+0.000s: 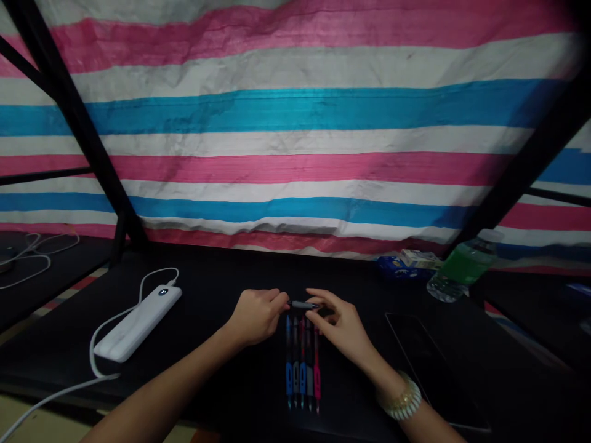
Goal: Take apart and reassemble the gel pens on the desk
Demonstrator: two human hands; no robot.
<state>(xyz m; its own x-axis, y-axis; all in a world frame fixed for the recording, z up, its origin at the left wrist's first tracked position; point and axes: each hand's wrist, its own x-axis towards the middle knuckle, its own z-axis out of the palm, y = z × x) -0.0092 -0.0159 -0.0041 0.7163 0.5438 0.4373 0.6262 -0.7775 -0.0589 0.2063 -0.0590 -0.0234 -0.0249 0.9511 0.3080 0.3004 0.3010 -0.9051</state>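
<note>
My left hand (262, 315) is closed, its thumb and fingertips pinching the left end of a grey-gripped pen (302, 305), which lies level above the table. Around the pen's right end, my right hand (340, 321) curves with thumb and forefinger apart; whether a finger touches the tip is unclear. Just below, several pens stand side by side in a row, pointing toward me: a blue pen (289, 376) at the left, a grey pen (310, 380) among them and a pink pen (317, 375) at the right. Their far ends are close to my right thumb.
On the black table (207, 394), a white power bank (138, 323) with a white cable (95, 335) lies left. A dark tablet-like device (434, 369) lies right. Behind it are a bottle with green label (464, 264) and a blue packet (397, 269). A striped sheet (295, 141) hangs behind.
</note>
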